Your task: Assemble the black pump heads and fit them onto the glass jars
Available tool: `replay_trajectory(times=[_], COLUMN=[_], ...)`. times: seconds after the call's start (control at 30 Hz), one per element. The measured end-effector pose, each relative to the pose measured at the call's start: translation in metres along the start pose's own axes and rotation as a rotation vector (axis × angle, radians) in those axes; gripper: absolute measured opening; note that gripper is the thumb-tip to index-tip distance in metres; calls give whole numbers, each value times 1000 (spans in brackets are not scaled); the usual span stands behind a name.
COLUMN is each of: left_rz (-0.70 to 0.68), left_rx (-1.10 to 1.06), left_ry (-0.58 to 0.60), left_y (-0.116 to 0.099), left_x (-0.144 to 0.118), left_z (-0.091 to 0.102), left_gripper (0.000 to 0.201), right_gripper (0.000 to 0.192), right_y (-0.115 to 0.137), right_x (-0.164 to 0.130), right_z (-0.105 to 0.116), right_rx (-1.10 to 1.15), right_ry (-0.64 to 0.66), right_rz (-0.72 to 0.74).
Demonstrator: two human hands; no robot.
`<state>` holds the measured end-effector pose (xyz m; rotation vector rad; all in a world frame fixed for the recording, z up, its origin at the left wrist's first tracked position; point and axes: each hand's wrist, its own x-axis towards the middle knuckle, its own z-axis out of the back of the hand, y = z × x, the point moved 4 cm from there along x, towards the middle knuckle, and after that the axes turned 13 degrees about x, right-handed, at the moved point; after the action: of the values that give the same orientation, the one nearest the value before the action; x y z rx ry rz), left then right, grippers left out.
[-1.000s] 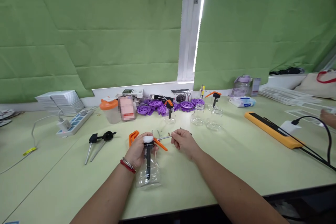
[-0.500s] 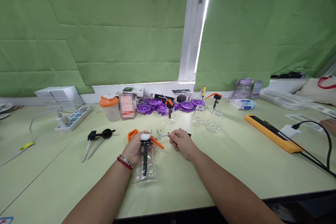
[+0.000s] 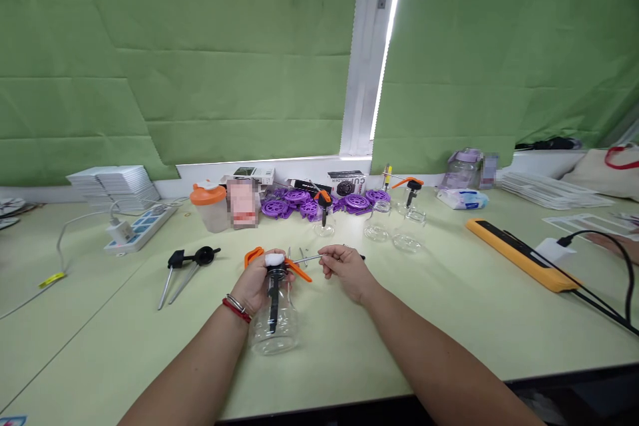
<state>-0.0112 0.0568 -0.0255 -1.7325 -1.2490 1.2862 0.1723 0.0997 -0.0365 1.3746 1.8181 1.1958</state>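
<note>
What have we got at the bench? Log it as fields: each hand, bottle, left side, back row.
left hand: gripping bottle near its top
right hand: fingertips at rod's outer end
bottle: clear, black tube inside, orange lever on top
left side: black part with metal legs
back row: shaker, purple wheels

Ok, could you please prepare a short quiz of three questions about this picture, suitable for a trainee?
1. Which hand holds the nearest clear bottle around its upper part?
2. True or false: the cup with the orange lid stands to the left of the purple parts in the picture.
3. What do the fingers of the right hand pinch? a) a cable b) a thin metal rod c) a pen

Key: 1. the left hand; 2. true; 3. b
</note>
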Motion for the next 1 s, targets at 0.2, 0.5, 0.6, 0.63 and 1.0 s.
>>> replay_trajectory(times=[0.2, 0.5, 0.6, 0.63, 1.0], left_rz=[-24, 49, 87, 76, -310], left_rx=[48, 32, 23, 14, -132], left_ry=[-8, 3, -6, -23, -365], left_y=[1, 1, -2, -3, -24], left_x=[2, 0, -2, -3, -4], left_z=[2, 0, 0, 1, 21], left_gripper=[19, 14, 11, 10, 11], right_gripper=[33, 13, 17, 18, 24], right_y=[-10, 1, 2, 1, -11], right_x=[2, 0, 2, 3, 7], right_z=[3, 1, 5, 8, -1], right_rx=[-53, -85, -103, -144, -1364], right_ry=[-37, -85, -95, -110, 4], right_rz=[-55, 102, 111, 103, 161])
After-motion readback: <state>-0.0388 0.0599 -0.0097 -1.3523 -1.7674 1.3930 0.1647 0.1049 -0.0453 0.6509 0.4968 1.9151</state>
